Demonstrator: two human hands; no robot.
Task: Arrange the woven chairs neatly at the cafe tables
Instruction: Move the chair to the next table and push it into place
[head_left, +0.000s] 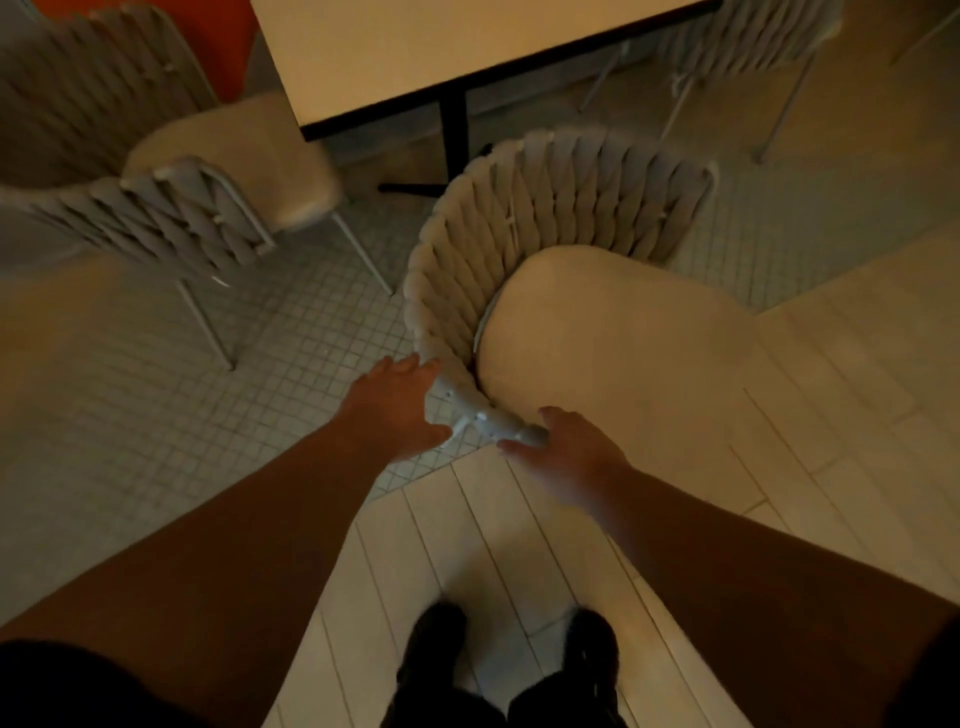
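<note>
Right now your left hand (396, 410) and right hand (563, 454) sit on either side of the near end of the chair (545, 270) arm, both touching the woven wrap. Left hand: palm against the outer face of the weave, fingers spread, not closed round it. Right hand: fingertips on the tip of the arm, partly open; can't tell if it's gripping or just resting. Looks like a steer-and-push hold rather than a lift, since neither hand is under the frame.

Just past your hands, the cushion (623, 353) faces you and to your right, and the curved back is on the table side. So the chair is turned the wrong way round and not tucked in. My read: it needs rotating before it goes under.

Beyond the backrest, the table (415, 52) and its dark post (453, 140) stand close to the chair back. Watch that post when you swing it.

Off to the left of your grip, a second chair (171, 171) sits angled by the table edge. Far right, a third chair (748, 41), only partly in view.
</note>
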